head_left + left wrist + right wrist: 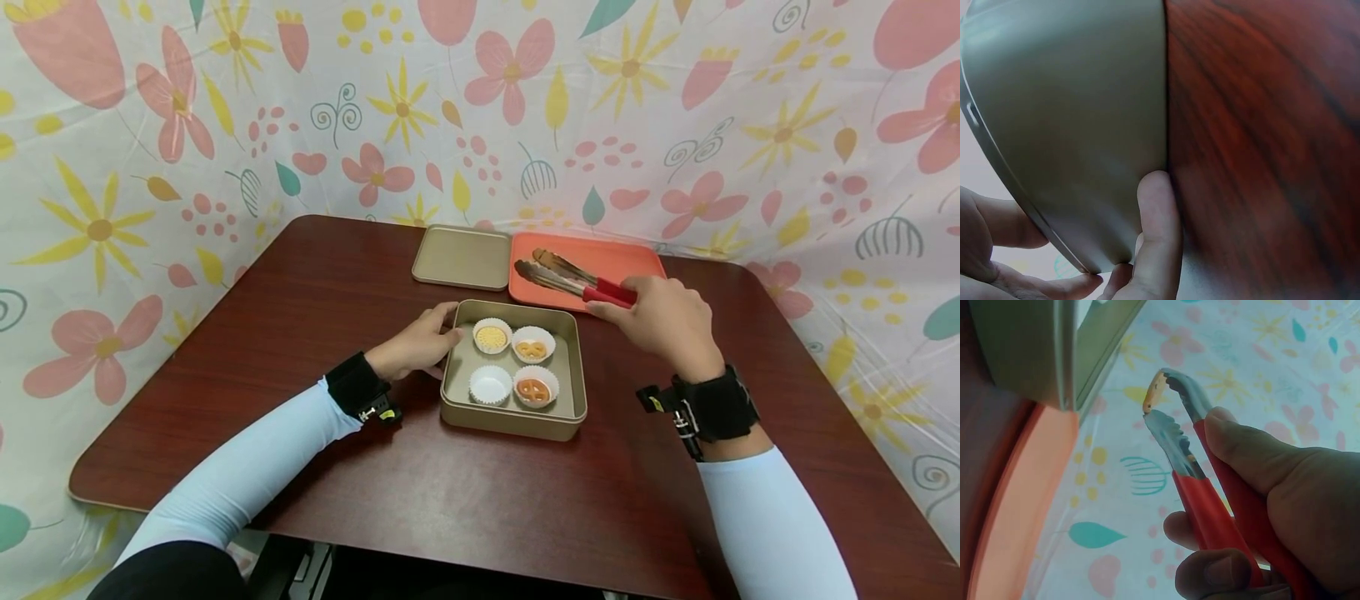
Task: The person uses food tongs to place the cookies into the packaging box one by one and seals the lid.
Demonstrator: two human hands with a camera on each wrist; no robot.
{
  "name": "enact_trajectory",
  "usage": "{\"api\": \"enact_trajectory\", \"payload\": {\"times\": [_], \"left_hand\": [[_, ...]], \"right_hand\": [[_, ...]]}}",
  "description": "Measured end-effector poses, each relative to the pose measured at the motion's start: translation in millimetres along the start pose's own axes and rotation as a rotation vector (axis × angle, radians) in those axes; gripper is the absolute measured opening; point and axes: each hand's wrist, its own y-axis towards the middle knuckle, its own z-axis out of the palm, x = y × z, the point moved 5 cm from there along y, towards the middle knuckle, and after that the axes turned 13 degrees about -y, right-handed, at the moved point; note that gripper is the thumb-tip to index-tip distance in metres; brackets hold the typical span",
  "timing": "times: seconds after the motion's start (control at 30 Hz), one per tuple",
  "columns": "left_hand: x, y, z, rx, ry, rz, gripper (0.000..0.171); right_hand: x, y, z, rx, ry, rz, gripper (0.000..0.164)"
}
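Two hands are well apart: the left hand [418, 340] grips the left wall of a gold tin [510, 423] standing between the near and far edges of the table [360, 492], and the right hand [671, 321] is clasped round the red handles of some tongs [551, 277]. Their tips seem to pinch a tan, dark-spotted piece [1154, 394], though it is small and blurred. The tin carries four paper cups [491, 386]: a yellow round [491, 337] toward its far-left corner, pretzel-shaped pieces [533, 391] toward both right corners. At the table's far edge, a gold lid [462, 258] lies just beside an orange tray [622, 258]
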Motion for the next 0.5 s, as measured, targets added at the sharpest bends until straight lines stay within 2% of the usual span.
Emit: {"api": "enact_trajectory", "payload": {"times": [0.5], "left_hand": [[0.0, -0.7, 0.7, -0.006, 0.001, 0.006, 0.061]], "right_hand": [[19.0, -35.3, -15.2, -0.055, -0.01, -0.067, 0.058]]}}
